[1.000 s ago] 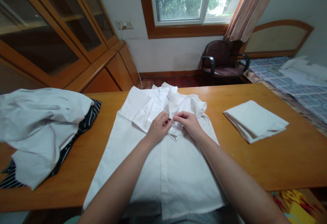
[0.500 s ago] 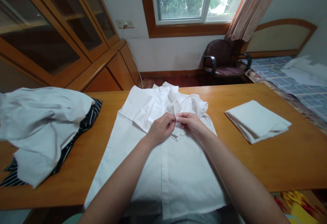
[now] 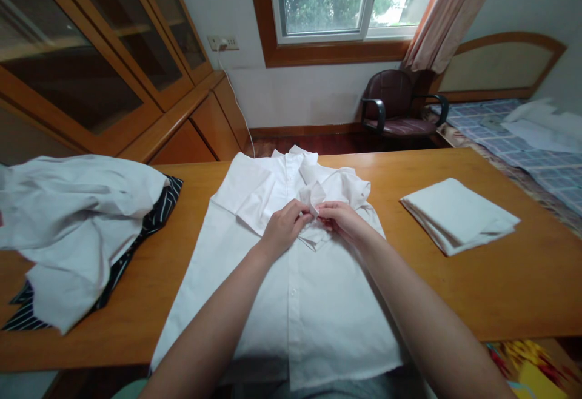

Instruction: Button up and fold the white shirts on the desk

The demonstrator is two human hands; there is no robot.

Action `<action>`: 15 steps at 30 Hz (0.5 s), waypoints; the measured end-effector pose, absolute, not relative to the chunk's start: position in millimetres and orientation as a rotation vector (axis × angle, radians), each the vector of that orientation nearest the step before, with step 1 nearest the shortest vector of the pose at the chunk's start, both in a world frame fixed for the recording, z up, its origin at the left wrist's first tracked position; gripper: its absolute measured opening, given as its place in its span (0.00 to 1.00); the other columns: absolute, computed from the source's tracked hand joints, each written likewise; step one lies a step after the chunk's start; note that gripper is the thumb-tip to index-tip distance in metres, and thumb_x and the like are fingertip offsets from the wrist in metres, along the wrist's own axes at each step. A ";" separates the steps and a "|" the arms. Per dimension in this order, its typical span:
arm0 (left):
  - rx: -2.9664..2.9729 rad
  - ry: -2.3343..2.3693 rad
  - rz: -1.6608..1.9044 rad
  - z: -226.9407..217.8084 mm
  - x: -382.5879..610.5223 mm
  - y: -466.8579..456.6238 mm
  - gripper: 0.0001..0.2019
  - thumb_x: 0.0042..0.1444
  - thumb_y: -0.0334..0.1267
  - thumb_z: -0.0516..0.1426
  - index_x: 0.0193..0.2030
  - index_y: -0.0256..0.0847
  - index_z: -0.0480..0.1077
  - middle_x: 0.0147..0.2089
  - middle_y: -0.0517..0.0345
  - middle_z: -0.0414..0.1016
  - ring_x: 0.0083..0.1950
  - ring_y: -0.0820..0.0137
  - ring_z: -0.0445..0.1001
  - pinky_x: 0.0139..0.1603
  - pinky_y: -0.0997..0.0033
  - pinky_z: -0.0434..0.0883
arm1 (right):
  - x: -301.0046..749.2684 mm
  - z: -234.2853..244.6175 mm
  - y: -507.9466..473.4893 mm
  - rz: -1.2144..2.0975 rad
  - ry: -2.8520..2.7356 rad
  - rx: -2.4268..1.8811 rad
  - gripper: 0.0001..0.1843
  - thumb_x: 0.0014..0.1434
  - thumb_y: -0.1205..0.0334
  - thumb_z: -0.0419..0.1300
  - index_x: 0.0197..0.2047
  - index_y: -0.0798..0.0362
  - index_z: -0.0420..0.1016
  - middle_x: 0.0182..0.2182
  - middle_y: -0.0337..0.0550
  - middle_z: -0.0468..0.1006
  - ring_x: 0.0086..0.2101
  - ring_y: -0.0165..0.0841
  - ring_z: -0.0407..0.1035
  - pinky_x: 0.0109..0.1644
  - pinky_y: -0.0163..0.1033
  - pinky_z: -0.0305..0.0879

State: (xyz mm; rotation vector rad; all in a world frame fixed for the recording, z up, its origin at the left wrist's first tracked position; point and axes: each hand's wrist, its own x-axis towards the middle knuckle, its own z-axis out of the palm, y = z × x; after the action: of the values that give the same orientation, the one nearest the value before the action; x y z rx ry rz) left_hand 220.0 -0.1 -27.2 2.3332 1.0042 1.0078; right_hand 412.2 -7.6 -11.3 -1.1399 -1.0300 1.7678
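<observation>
A white button-up shirt [image 3: 254,290] lies spread on the wooden table, its collar end at the far side and its hem at the near edge. Both sleeves are bunched across its upper part. Over the shirt's middle, my left hand [image 3: 287,224] pinches a sleeve cuff [image 3: 311,195] between thumb and fingers. My right hand [image 3: 340,219] grips the same cuff from the right, fingertips closed on its edge. The two hands are close together. Whether a button sits between the fingertips is hidden.
On the left of the table [image 3: 482,284] lies a loose heap of white cloth [image 3: 86,211] over a black striped cloth [image 3: 159,208]. A folded white garment [image 3: 459,214] rests on the right. A chair [image 3: 395,105] and a bed [image 3: 513,126] stand beyond.
My fingers have shifted slightly at the cuff, the left fingertips reaching a little further right. The cuff has moved slightly to the right. The shirt's body lies as before.
</observation>
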 end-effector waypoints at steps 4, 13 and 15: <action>2.264 1.004 0.967 -26.5 220.6 -2.6 0.04 0.66 0.36 0.54 0.40 0.41 0.70 0.36 0.59 0.72 0.36 0.72 0.74 0.39 0.72 0.70 | 410.5 -11.8 -8.9 1.720 -1.037 -1.153 0.12 0.41 0.56 0.68 0.24 0.55 0.72 0.18 0.34 0.66 0.19 0.24 0.54 0.23 0.35 0.42; 1.771 0.964 0.876 -36.6 218.2 3.2 0.09 0.63 0.43 0.57 0.40 0.40 0.71 0.39 0.55 0.79 0.39 0.66 0.80 0.43 0.68 0.76 | 402.3 -22.3 -13.4 1.469 -1.109 -1.223 0.16 0.45 0.50 0.68 0.29 0.55 0.77 0.21 0.38 0.73 0.23 0.27 0.60 0.26 0.34 0.52; 1.731 0.964 0.873 -36.1 217.5 4.4 0.10 0.63 0.44 0.57 0.40 0.40 0.72 0.38 0.55 0.80 0.40 0.65 0.80 0.45 0.67 0.76 | 400.1 -24.3 -13.9 1.398 -1.127 -1.250 0.16 0.47 0.50 0.68 0.30 0.55 0.78 0.23 0.39 0.76 0.24 0.28 0.63 0.28 0.34 0.54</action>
State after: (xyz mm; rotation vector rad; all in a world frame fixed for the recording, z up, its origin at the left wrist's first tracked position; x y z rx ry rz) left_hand 217.5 4.4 -36.1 1.7314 0.9637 0.8726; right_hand 400.1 -13.9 -24.3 -1.2496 -1.1270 1.3979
